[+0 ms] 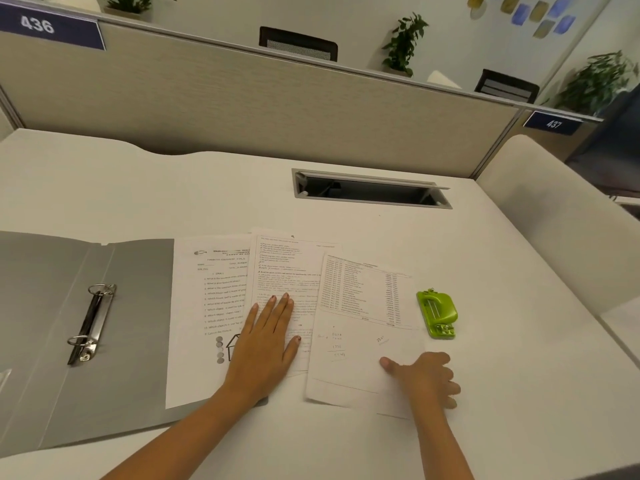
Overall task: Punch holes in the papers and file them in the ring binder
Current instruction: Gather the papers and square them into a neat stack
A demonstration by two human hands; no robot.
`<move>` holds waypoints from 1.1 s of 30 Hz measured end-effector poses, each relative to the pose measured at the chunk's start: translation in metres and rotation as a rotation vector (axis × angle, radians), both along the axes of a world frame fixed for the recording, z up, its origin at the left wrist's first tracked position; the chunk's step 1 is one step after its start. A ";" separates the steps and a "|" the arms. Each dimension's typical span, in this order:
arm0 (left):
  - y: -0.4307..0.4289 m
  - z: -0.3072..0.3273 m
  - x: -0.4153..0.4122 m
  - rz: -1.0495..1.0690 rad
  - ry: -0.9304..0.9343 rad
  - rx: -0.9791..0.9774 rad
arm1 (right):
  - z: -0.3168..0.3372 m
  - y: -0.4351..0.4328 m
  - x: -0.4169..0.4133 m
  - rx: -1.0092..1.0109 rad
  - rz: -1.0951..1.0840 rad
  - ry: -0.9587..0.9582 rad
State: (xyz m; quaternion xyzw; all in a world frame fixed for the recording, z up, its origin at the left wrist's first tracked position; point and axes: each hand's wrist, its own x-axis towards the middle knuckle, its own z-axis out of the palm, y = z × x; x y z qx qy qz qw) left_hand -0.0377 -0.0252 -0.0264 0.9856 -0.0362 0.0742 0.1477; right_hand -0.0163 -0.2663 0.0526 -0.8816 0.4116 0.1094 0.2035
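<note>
An open grey ring binder (131,327) lies flat at the left of the white desk, its two metal rings (90,322) closed. Three printed sheets are fanned beside it: a left sheet (204,306) overlapping the binder's right cover, a middle sheet (287,268), and a right sheet (360,327) on top. My left hand (266,344) rests flat, fingers spread, on the middle sheet. My right hand (424,379) pinches the lower right corner of the right sheet, thumb on top. A small green hole punch (438,313) sits just right of the papers.
A recessed cable slot (370,190) opens in the desk (173,188) behind the papers. A beige partition (242,109) bounds the far edge, with chairs and plants beyond. The desk's right edge curves away near a cushioned seat (554,209).
</note>
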 end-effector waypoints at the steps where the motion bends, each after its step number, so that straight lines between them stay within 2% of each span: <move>1: 0.000 0.000 0.000 -0.002 0.001 -0.001 | 0.001 -0.001 0.001 0.020 -0.001 0.009; 5: 0.000 0.001 0.000 0.000 0.016 -0.009 | 0.002 -0.002 0.002 0.074 0.015 0.033; 8: 0.000 0.002 0.000 -0.005 0.026 -0.003 | 0.000 0.000 -0.001 0.047 0.064 -0.029; 12: 0.002 0.007 -0.001 -0.009 -0.004 0.044 | 0.003 0.007 -0.012 -0.060 0.119 -0.290; 16: 0.004 0.012 -0.003 0.054 -0.077 -0.037 | 0.024 0.016 -0.015 0.104 0.098 -0.632; 18: 0.005 0.016 -0.001 0.143 -0.096 -0.183 | 0.034 0.019 -0.012 0.171 0.137 -0.741; 22: 0.012 0.042 0.009 0.314 -0.074 -0.656 | 0.059 0.026 -0.001 0.347 0.150 -0.873; 27: 0.030 0.083 0.030 0.482 0.133 -1.294 | 0.068 0.040 0.016 0.740 0.106 -0.825; 28: 0.035 0.085 0.035 0.508 0.162 -1.359 | 0.065 0.043 0.020 0.800 0.096 -0.792; 30: 0.044 0.087 0.039 0.534 0.230 -1.349 | 0.054 0.048 0.028 0.874 0.093 -0.708; 33: 0.048 0.088 0.037 0.577 0.322 -1.227 | 0.034 0.057 0.038 0.788 0.146 -0.564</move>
